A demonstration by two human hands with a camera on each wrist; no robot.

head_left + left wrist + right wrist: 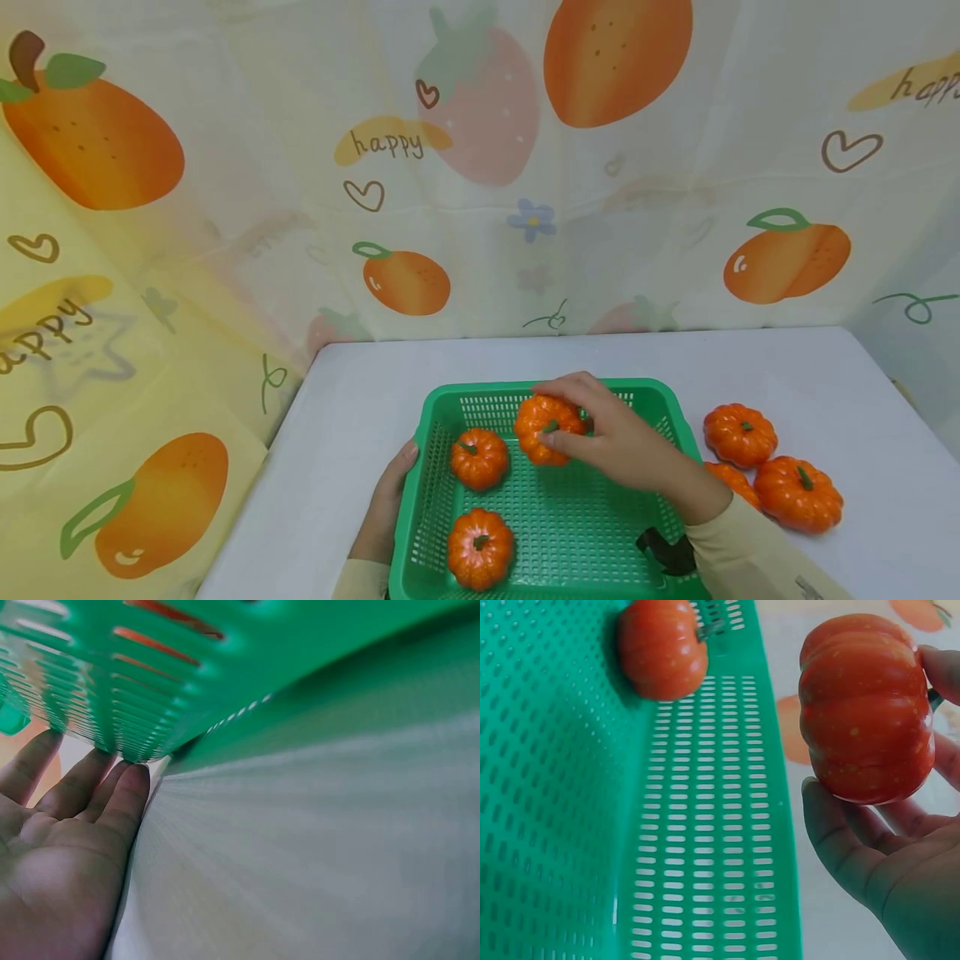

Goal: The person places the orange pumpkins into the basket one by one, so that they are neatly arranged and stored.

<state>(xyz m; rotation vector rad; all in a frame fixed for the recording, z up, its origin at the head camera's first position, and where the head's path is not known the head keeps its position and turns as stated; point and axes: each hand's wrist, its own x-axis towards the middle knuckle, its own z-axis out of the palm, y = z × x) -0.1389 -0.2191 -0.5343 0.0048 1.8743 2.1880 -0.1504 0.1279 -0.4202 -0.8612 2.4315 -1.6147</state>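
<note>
A small orange pumpkin (534, 429) with a green stem is held in my right hand (622, 442), thumb on the near side and fingers round the far side. It hangs over the back of a green plastic basket (429, 417); in the right wrist view the held pumpkin (866, 712) appears beyond the basket rim. Two more pumpkins sit in the basket's left half, one farther back (480, 460) and one nearer (481, 552). My left hand (392, 492) is at the basket's left side. The left wrist view shows its fairly straight fingers (124, 799) touching the slotted wall from outside.
Right of the basket, on the white table (360, 375), lie three pumpkins close together: one at the back (740, 435), one in front (799, 495), and one partly hidden by my right arm. A fruit-patterned cloth (480, 225) hangs behind the table.
</note>
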